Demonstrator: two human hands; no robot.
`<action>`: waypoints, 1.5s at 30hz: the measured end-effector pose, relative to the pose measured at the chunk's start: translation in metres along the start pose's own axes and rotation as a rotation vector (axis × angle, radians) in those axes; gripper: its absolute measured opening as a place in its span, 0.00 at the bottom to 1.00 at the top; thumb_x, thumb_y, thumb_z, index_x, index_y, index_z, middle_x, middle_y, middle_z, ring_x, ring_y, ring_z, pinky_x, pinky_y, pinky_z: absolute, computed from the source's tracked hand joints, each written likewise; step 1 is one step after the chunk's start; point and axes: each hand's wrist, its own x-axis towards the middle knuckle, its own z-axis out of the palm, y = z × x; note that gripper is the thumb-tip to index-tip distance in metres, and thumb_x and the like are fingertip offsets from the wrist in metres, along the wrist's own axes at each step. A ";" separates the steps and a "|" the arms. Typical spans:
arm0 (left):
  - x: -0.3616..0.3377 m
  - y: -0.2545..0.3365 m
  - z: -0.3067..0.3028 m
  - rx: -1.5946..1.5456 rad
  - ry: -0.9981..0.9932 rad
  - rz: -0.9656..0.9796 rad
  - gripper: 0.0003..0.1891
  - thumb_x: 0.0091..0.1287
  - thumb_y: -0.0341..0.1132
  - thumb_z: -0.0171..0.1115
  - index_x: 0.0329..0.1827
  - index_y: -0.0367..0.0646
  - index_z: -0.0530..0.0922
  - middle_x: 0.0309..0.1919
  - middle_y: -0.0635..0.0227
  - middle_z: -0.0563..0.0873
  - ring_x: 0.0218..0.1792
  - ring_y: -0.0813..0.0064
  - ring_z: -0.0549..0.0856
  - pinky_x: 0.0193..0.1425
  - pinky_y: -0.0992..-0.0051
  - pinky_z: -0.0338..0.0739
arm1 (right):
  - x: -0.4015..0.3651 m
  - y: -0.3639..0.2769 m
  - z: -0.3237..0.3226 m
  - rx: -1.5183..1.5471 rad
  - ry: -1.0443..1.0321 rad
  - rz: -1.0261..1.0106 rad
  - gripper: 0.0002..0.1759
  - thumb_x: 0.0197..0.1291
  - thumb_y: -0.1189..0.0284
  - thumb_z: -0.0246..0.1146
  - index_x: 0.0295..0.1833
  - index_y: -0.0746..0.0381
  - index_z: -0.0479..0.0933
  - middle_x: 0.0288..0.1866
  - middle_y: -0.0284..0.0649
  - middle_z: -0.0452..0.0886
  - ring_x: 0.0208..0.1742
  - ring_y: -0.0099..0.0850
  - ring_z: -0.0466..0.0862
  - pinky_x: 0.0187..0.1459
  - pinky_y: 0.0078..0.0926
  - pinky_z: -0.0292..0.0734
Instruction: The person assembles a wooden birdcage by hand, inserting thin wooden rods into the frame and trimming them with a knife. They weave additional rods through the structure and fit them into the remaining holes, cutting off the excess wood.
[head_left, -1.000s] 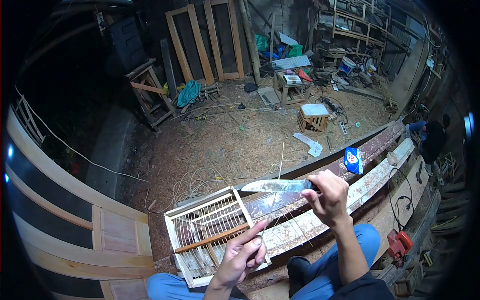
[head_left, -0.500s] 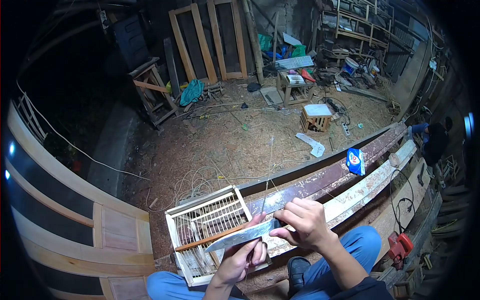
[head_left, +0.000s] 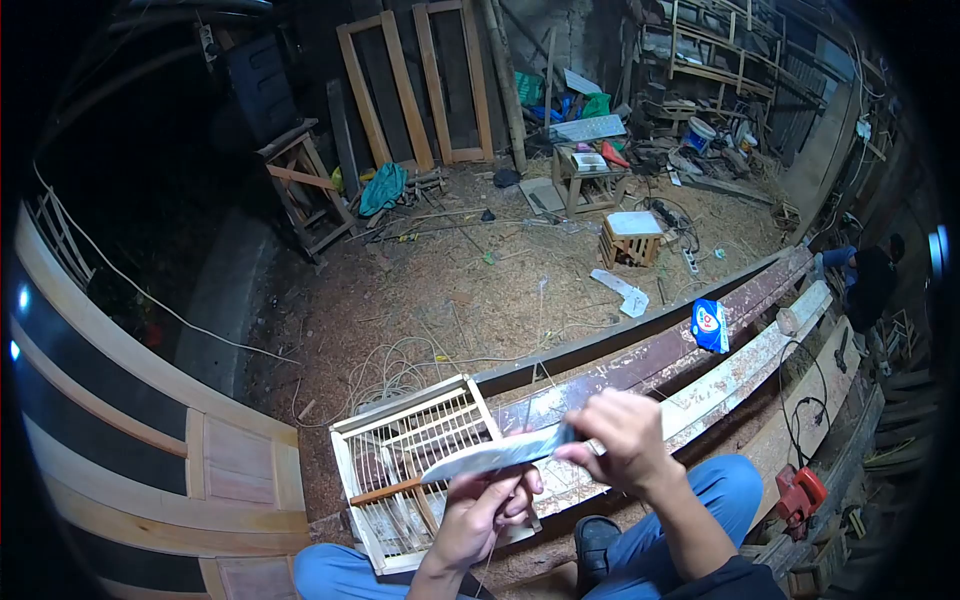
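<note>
Knife: handle clenched in right hand, blade over cage. Left hand at cage's near corner, fingers curled, contents unclear.

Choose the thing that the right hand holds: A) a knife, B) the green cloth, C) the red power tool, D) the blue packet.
A: the right hand is closed around the handle of a knife, and the blade points left, above the left hand.

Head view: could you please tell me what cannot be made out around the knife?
Head view throughout.
Knife handle: hidden inside the right hand.
Left hand: the blade covers whatever it pinches.
Blue packet: print too small to read.
Person at right edge: dark, cut by lens rim.
</note>
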 end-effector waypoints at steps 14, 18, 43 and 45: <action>-0.005 0.003 0.010 0.047 0.071 -0.025 0.28 0.84 0.28 0.49 0.85 0.38 0.60 0.38 0.62 0.77 0.25 0.86 0.64 0.27 0.85 0.59 | 0.001 -0.008 0.005 0.051 -0.004 -0.009 0.20 0.58 0.52 0.76 0.39 0.58 0.83 0.27 0.34 0.75 0.28 0.33 0.79 0.28 0.32 0.72; -0.008 0.001 0.004 0.033 0.043 -0.043 0.28 0.84 0.28 0.49 0.86 0.38 0.59 0.39 0.63 0.77 0.28 0.86 0.66 0.31 0.86 0.59 | -0.001 -0.012 0.007 0.084 -0.042 -0.045 0.21 0.59 0.50 0.74 0.39 0.57 0.83 0.27 0.33 0.75 0.27 0.32 0.79 0.27 0.32 0.72; -0.008 0.007 0.004 0.032 0.074 -0.033 0.25 0.83 0.28 0.49 0.82 0.41 0.65 0.33 0.65 0.76 0.23 0.88 0.62 0.25 0.86 0.56 | 0.003 0.009 -0.003 -0.123 0.040 -0.041 0.26 0.60 0.43 0.70 0.38 0.58 0.82 0.24 0.34 0.71 0.25 0.35 0.74 0.28 0.35 0.66; -0.008 0.007 0.003 0.050 0.027 0.002 0.26 0.83 0.29 0.50 0.84 0.44 0.65 0.33 0.66 0.76 0.23 0.88 0.63 0.25 0.86 0.58 | 0.003 0.017 -0.005 -0.128 0.103 0.063 0.20 0.61 0.49 0.73 0.39 0.56 0.83 0.26 0.34 0.75 0.27 0.33 0.78 0.29 0.34 0.71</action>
